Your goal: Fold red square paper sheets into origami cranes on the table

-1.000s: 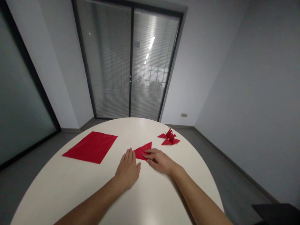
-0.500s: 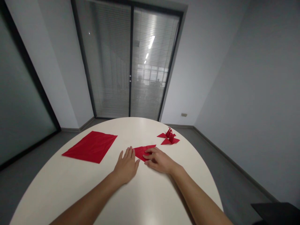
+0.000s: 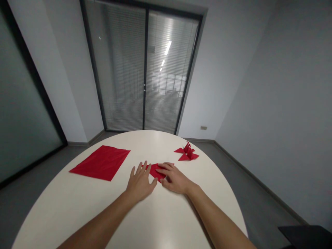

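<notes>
A folded piece of red paper lies on the white table between my hands, partly covered by them. My left hand is over its left end with fingers spread and the thumb pointing toward the paper's near corner. On the right part of the paper rests my right hand, its fingers stretched across the top and slightly bent. Neither hand grips the sheet. Folded red paper cranes stand beyond my right hand. Left of my left hand, a flat red sheet with faint creases lies open.
The round white table reaches toward a glass partition with blinds. A black object shows at the lower right, off the table. Plain walls rise on both sides.
The fingers of my left hand have spread apart. The folded paper's near corner has shifted slightly toward me, and my right hand has flattened over it.
</notes>
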A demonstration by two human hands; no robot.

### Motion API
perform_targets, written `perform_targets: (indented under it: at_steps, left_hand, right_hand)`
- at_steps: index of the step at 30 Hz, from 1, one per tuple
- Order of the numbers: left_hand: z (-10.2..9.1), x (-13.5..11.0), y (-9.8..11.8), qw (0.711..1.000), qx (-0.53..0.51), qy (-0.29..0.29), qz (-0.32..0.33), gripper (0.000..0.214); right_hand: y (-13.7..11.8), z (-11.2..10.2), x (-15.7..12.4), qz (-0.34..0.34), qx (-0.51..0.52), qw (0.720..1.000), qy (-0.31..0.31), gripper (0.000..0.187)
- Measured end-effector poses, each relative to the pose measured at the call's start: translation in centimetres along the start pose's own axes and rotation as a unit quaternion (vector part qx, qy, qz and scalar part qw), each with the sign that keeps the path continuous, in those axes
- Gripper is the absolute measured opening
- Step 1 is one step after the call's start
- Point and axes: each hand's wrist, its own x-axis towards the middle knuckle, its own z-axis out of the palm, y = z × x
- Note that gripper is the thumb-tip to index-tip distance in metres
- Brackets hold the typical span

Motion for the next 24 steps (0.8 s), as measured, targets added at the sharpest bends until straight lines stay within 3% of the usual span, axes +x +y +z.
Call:
perform_targets:
  at_steps: [5, 9, 18, 20, 24]
  left_hand:
    - [-0.14, 0.09, -0.09, 0.999, -0.006, 0.012, 0.045, 0.065]
    - [-0.24, 0.28, 0.1, 0.996, -0.014, -0.004, 0.092, 0.063]
    - [0.11, 0.17, 0.28, 0.999, 0.019, 0.007, 0.026, 0.071]
    - [0.2, 0.09, 0.18, 0.999, 0.017, 0.014, 0.025, 0.07]
    - [0.15, -0.07, -0.09, 0.999, 0.014, 0.025, 0.04, 0.061]
  right_hand:
    - [-0.39, 0.66, 0.32, 0.063, -0.024, 0.994, -0.087, 0.067]
    - [-0.29, 0.55, 0.45, 0.11, -0.03, 0.987, -0.112, 0.071]
    - [-0.18, 0.45, -0.12, 0.226, -0.048, 0.967, -0.105, 0.089]
    - [-0.39, 0.42, -0.19, 0.215, -0.063, 0.971, -0.082, 0.083]
    - [-0.87, 0.38, -0.1, 0.102, -0.046, 0.991, -0.069, 0.068]
